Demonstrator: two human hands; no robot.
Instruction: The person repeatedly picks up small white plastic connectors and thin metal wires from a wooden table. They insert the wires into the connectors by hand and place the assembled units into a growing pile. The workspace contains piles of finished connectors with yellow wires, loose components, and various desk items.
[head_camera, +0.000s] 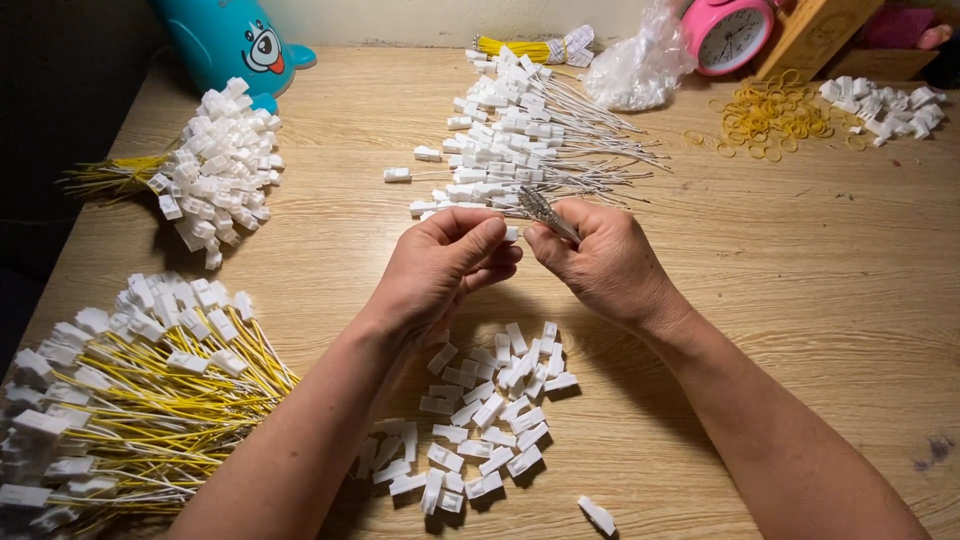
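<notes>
My left hand (445, 268) pinches a small white plastic connector between thumb and fingers; the part is mostly hidden. My right hand (600, 262) grips a slim metal tool (545, 212) whose tip points up-left toward the left hand's fingers. Both hands hover above a loose heap of white plastic connector housings (490, 410) on the wooden table (800, 300). Just beyond the hands lies a pile of white connectors with thin silver wires (530, 140).
Yellow-wired connector bundles lie at the lower left (130, 400) and upper left (210, 170). Yellow rubber bands (770, 115), more white housings (885, 105), a clear plastic bag (640, 60), a pink clock (728, 32) and a teal toy (230, 40) line the far edge.
</notes>
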